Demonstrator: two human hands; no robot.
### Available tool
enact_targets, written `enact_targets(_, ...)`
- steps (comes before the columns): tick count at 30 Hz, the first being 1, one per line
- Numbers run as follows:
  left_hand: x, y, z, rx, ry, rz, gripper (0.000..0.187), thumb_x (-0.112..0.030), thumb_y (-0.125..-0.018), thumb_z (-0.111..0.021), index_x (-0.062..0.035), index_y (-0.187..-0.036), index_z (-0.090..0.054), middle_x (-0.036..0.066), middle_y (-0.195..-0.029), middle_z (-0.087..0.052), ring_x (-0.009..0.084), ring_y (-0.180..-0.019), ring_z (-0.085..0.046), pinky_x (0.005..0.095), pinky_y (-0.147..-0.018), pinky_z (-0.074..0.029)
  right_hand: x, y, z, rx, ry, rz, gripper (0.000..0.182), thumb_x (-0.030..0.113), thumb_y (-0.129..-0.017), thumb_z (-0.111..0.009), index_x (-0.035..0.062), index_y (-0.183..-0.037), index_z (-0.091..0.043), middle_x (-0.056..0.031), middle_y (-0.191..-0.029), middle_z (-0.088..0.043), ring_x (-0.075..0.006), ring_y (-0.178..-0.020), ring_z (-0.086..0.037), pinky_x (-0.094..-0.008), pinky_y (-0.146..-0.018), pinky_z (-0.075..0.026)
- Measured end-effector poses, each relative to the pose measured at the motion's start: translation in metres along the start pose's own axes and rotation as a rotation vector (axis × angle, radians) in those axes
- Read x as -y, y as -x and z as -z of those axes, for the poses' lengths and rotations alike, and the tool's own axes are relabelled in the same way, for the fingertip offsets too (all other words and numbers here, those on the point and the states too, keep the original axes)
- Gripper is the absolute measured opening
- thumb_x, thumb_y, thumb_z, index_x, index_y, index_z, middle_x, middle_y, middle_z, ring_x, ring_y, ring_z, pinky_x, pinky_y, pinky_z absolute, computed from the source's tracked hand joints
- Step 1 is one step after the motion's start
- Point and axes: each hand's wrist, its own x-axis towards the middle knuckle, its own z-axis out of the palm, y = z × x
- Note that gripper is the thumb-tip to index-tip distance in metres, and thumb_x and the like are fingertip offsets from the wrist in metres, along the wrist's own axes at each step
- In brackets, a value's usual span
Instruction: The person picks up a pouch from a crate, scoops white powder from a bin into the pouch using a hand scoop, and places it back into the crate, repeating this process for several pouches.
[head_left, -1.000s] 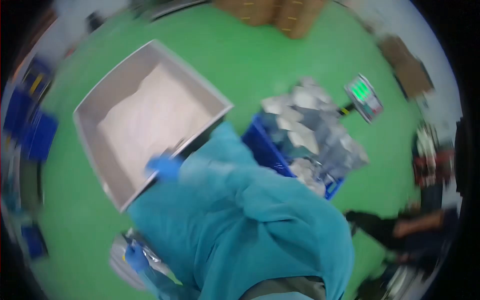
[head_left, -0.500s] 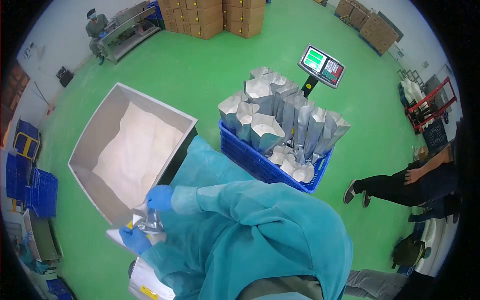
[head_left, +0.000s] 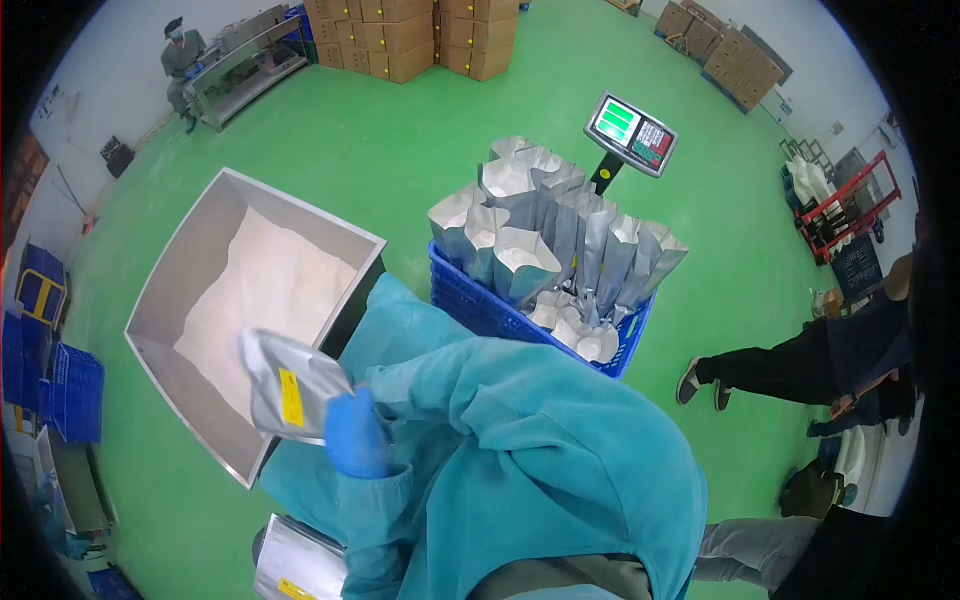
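Observation:
My left hand (head_left: 357, 445), in a blue glove, is closed on the edge of a silver foil bag (head_left: 325, 385) with a yellow label. The bag is tilted over the near side of a grey bin (head_left: 190, 405) and its far end is blurred. White powder (head_left: 270, 285) lies heaped in the bin. My right sleeve (head_left: 395, 385) reaches to the same edge of the bag, but my right hand's fingers are hidden behind the left glove and bag. Below, another silver foil bag (head_left: 300, 555) with a yellow label lies flat by my lap.
A blue crate (head_left: 490, 317) holds several upright, open foil bags (head_left: 525, 265) with white contents. Behind it stands a scale display (head_left: 630, 133). A person (head_left: 780, 365) stands at right; another person (head_left: 182, 65) sits at a far bench. Cardboard boxes (head_left: 395, 40) are stacked at the back.
The foil bag has swung up from the bin's near corner to over the powder, and now shows its labelled face. My left hand has moved right and up, covering the right one.

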Motion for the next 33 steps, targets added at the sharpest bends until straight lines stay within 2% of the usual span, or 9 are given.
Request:
enact_targets(5, 0.1, -0.008, -0.03, -0.061, -0.653, 0.583, 0.014, -0.026, -0.08, -0.052, -0.0126, -0.083, -0.057, 0.009, -0.09, -0.057, 0.0265, -0.069, -0.057, 0.0411, -0.057, -0.047, -0.009, -0.038, 0.022, 0.088, 0.119, 0.04, 0.033, 0.022, -0.083, -0.054, 0.009, -0.113, -0.056, -0.0139, -0.113, -0.057, -0.0244, -0.105, -0.054, -0.0361, -0.09, -0.041)
enact_targets(6, 0.129, -0.017, -0.011, 0.177, -0.643, 0.232, 0.013, -0.024, -0.082, -0.052, -0.0137, -0.083, -0.059, 0.007, -0.09, -0.061, 0.0238, -0.072, -0.06, 0.0392, -0.057, -0.05, -0.01, -0.051, 0.027, 0.119, 0.158, 0.065, 0.033, 0.022, -0.084, -0.054, 0.0092, -0.114, -0.056, -0.0138, -0.114, -0.057, -0.0239, -0.106, -0.054, -0.0357, -0.091, -0.041)
enact_targets(9, 0.21, -0.048, -0.024, 0.081, -0.425, 0.327, 0.016, -0.02, -0.08, -0.053, -0.0108, -0.078, -0.066, 0.013, -0.081, -0.064, 0.0301, -0.076, -0.064, 0.042, -0.066, -0.052, -0.015, -0.1, 0.051, 0.154, 0.204, 0.122, 0.034, 0.021, -0.086, -0.053, 0.0097, -0.118, -0.056, -0.0133, -0.117, -0.057, -0.0224, -0.109, -0.053, -0.0347, -0.093, -0.041)
enact_targets(12, 0.286, -0.079, 0.017, 0.029, -0.219, 0.691, 0.028, -0.024, -0.079, -0.051, -0.0086, -0.097, -0.066, 0.018, -0.095, -0.063, 0.0365, -0.09, -0.06, 0.0431, -0.08, -0.048, 0.029, -0.108, 0.081, -0.174, -0.351, 0.266, 0.034, 0.023, -0.087, -0.056, 0.0039, -0.116, -0.056, -0.0118, -0.116, -0.058, -0.0248, -0.107, -0.054, -0.034, -0.093, -0.041)
enact_targets(16, 0.375, -0.063, 0.038, -0.27, -0.072, 0.784, 0.038, -0.02, -0.075, -0.058, -0.0065, -0.11, -0.062, 0.017, -0.099, -0.064, 0.032, -0.092, -0.062, 0.0409, -0.083, -0.048, -0.01, -0.131, 0.126, -0.548, -0.143, 0.18, 0.024, 0.027, -0.084, -0.057, 0.0098, -0.098, -0.065, -0.0104, -0.097, -0.065, -0.0271, -0.09, -0.061, -0.0366, -0.078, -0.048)
enact_targets(20, 0.444, -0.042, 0.027, -0.584, 0.398, 0.928, 0.043, -0.012, -0.076, -0.062, -0.0019, -0.117, -0.057, 0.014, -0.103, -0.064, 0.021, -0.093, -0.061, 0.0333, -0.082, -0.049, -0.177, -0.192, 0.108, -0.256, 0.364, -0.397, 0.039, 0.043, -0.085, -0.051, 0.0073, -0.095, -0.064, -0.0127, -0.09, -0.065, -0.0283, -0.085, -0.062, -0.0363, -0.076, -0.047)
enact_targets(24, 0.501, -0.029, -0.013, -0.88, 0.411, 0.818, 0.04, -0.004, -0.079, -0.059, 0.0025, -0.118, -0.055, 0.013, -0.109, -0.06, 0.0158, -0.092, -0.058, 0.0279, -0.078, -0.048, -0.336, -0.239, 0.002, 0.261, 0.693, -0.325, 0.055, 0.054, -0.083, -0.043, 0.0049, -0.097, -0.064, -0.0153, -0.097, -0.064, -0.0322, -0.095, -0.058, -0.0412, -0.085, -0.044)
enact_targets(28, 0.534, -0.025, -0.053, -1.102, 0.6, 1.072, 0.035, -0.001, -0.083, -0.054, 0.0018, -0.118, -0.053, 0.01, -0.107, -0.058, 0.016, -0.093, -0.057, 0.0272, -0.075, -0.048, -0.359, -0.274, -0.073, 0.719, 0.487, -0.57, 0.059, 0.054, -0.085, -0.039, 0.0042, -0.107, -0.061, -0.0157, -0.111, -0.06, -0.0323, -0.102, -0.057, -0.0425, -0.091, -0.041)
enact_targets(33, 0.524, -0.025, -0.078, -1.14, 0.797, 1.075, 0.035, -0.003, -0.085, -0.054, 0.0036, -0.119, -0.049, 0.009, -0.102, -0.058, 0.016, -0.091, -0.057, 0.0272, -0.075, -0.048, -0.336, -0.295, -0.076, 0.673, 0.521, -0.576, 0.053, 0.05, -0.086, -0.038, 0.0078, -0.104, -0.064, -0.0154, -0.109, -0.061, -0.0321, -0.102, -0.057, -0.0431, -0.09, -0.042)
